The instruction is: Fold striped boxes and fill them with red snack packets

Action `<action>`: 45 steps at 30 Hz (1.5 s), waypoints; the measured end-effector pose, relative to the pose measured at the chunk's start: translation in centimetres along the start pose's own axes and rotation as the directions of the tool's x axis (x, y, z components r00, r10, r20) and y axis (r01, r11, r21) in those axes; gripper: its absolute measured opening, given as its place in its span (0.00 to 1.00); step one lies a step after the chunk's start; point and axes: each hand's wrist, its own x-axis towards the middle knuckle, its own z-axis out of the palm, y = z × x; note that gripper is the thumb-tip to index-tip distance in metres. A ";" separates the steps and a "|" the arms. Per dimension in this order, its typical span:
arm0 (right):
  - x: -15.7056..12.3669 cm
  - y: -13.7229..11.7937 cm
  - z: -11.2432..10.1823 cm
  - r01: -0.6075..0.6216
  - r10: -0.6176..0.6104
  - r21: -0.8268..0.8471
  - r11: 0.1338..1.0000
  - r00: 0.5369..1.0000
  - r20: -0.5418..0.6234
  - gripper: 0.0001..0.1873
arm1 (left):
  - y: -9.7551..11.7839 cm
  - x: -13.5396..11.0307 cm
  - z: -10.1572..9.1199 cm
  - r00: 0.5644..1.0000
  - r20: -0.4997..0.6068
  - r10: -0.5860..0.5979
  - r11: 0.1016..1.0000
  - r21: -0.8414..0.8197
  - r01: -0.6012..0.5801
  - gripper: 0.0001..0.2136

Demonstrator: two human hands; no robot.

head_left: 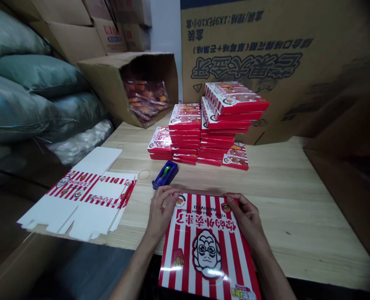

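A flat red-and-white striped carton (205,246) with a cartoon face lies on the wooden table (297,200) at its near edge, hanging partly over it. My left hand (161,210) pinches the carton's far left corner. My right hand (245,216) grips the far right corner. Both hands have their fingers curled onto the carton's top edge. A blue tape dispenser (165,174) sits just beyond my left hand.
A pile of unfolded striped carton blanks (81,200) lies at the table's left edge. Stacks of red packaged boxes (210,125) stand behind. An open cardboard box (131,83) with wrapped packets lies on its side at the back left. Large cartons and grey sacks surround the table.
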 end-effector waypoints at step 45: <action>1.6 0.5 1.2 -0.001 -0.010 0.127 0.992 0.996 0.090 0.23 | -0.2 5.7 1.5 0.869 0.449 -0.205 0.944 -0.142 0.296 0.18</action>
